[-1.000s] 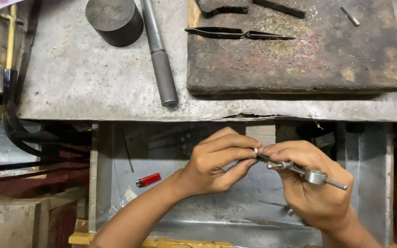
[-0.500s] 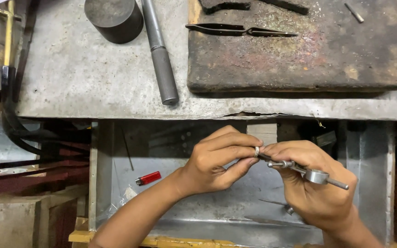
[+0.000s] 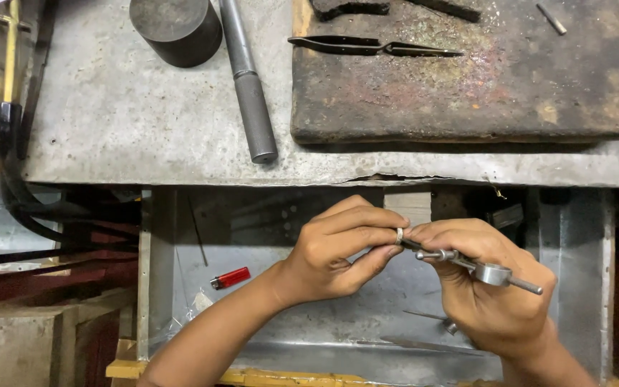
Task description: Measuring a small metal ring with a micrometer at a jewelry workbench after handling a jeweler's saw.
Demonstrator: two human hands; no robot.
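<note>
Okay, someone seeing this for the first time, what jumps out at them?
Both hands meet mid-frame over the open metal drawer: the left hand pinches a small silver ring, and the right hand holds a slim metal tool against it. Above, black tweezers lie on a scorched soldering block.

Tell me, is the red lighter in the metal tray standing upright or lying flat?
Lying flat: the red lighter rests on its side on the metal tray floor, left of both hands.

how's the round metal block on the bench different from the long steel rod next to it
The round metal block is short, wide and squat; the steel rod is long and slim. The block stands on its flat end, while the rod lies flat on the bench top. Both are dull grey metal, and neither hand touches them.
</note>
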